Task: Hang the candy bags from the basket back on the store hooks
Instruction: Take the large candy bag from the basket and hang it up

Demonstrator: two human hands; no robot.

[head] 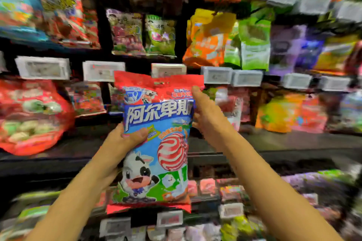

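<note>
A large candy bag [156,123] with a red top, blue front, a cartoon cow and a striped lollipop is held upright before the shelving. My left hand [125,139] grips its left edge at mid-height, thumb across the front. My right hand [203,111] holds its upper right edge, with the index finger up by the red top seal. The bag's top sits level with a row of price tags [168,70]. The hook behind the bag is hidden. No basket is in view.
Hanging candy bags fill the rack: red bags [29,115] at left, orange [207,45] and green [254,43] bags above right, more rows below. Price-tag holders [246,77] stick out on hook ends. A dark shelf edge [293,143] runs behind my arms.
</note>
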